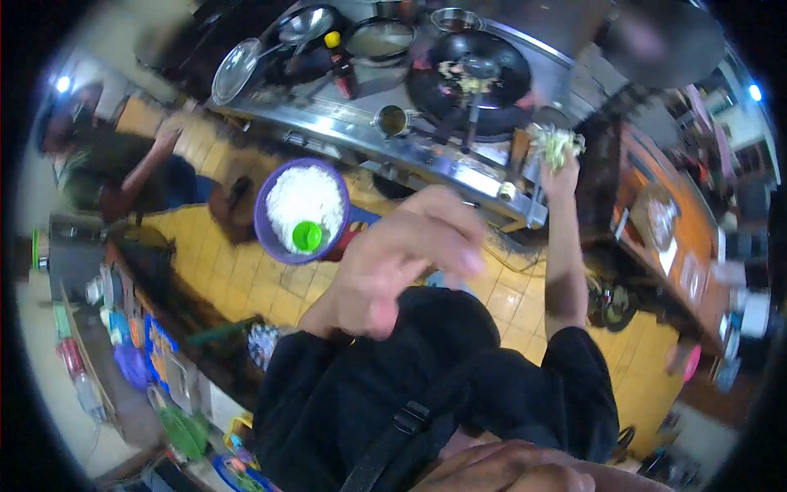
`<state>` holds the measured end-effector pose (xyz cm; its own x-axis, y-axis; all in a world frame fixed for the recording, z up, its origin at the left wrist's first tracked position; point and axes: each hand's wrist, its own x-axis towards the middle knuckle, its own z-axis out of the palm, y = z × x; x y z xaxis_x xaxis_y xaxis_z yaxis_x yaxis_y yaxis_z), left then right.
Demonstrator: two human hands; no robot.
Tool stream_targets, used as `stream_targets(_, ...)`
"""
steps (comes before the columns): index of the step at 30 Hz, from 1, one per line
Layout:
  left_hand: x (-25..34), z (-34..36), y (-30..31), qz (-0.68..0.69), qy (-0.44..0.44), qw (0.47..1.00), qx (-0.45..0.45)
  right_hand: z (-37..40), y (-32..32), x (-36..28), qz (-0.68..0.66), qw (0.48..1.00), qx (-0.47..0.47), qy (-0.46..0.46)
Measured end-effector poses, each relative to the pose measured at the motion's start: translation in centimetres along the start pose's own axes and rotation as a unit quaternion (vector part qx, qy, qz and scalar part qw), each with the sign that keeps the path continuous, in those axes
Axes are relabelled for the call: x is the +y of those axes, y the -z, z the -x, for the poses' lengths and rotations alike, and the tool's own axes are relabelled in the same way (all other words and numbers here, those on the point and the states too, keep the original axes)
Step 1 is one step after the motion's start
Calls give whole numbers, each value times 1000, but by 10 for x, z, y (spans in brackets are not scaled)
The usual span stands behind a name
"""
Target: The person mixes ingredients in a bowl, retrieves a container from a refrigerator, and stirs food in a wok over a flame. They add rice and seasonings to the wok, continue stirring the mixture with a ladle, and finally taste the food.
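**A:** What is seen around, left to right?

**B:** A co-worker (82, 156) is seen far left, beside the yellow tiled floor (238, 271). A purple bowl (261, 221) of rice (299, 193), with a green cup (307, 236) laid on it, is seen just left of the left hand (393, 262). A steel stove (426, 152) is set across the top, with a black wok (471, 82) on it and a small pot (392, 120) at its front edge. A wooden counter (672, 221) is placed far right.

**A:** Anything in the way?

**B:** The left hand is raised mid-frame and blurred. Floor and stove front are covered by it.

**A:** Fingers?

**B:** Left: loosely curled. Whether the bowl is touched cannot be told. Right hand (560, 176): closed round shredded greens (557, 146).

**A:** Where, and which way?

**B:** The greens are held up just right of the wok, by the stove's corner. The bunch's long axis is laid roughly left-right, with strands fanned up and left toward the wok. The bowl's mouth is turned to the camera.
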<state>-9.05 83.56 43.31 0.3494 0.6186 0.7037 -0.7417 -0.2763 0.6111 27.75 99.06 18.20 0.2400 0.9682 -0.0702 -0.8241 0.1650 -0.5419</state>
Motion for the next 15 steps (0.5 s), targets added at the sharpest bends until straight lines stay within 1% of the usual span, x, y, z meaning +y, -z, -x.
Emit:
stream_targets(1, 3, -18, -14, 10, -51, 999, -12, -58, -3, 4, -62, 982, -171, -49)
stream_targets(2, 5, -34, -24, 21, -99, 995, -26, -60, -66, 7, -54, 986, -144, -64)
stream_targets(3, 5, -51, -29, 18, -104, 994, -34, -89, -86, 12, 16, 993, -87, -71)
stream_targets(4, 3, -61, -27, 18, -107, 993, -41, -127, -88, 19, -3, 983, -75, -169)
stream_targets(5, -2, -69, -26, 20, -125, 991, -42, -148, -94, 31, 111, 982, -39, -148)
stream_targets(6, -4, -74, -24, 17, -140, 989, -33, -143, -115, 46, 247, 961, 61, -106)
stream_targets(7, -6, -79, -23, 18, -155, 987, -32, -157, -97, 62, 358, 927, -1, -108)
stream_targets(8, -9, -82, -18, 19, -170, 985, -30, -172, -73, 78, 460, 879, -64, -103)
stream_targets(9, -12, -84, -11, 23, -186, 982, -34, -169, -69, 92, 578, 799, -86, -145)
stream_targets(10, -11, -87, -4, 20, -197, 979, -38, -157, -76, 111, 669, 714, -53, -200)
stream_targets(11, -13, -88, 3, 21, -209, 977, -40, -145, -45, 142, 771, 624, -9, -125)
stream_targets(12, -13, -90, 11, 22, -218, 975, -41, -121, -57, 141, 713, 646, -78, -262)
stream_targets(13, -14, -89, 18, 23, -230, 972, -41, -115, -39, 150, 598, 704, -95, -372)
stream_targets(14, -13, -89, 27, 24, -241, 969, -41, -104, -30, 160, 490, 776, -11, -398)
stream_targets(15, -12, -86, 37, 28, -255, 966, -41, -97, -23, 162, 384, 844, 19, -374)
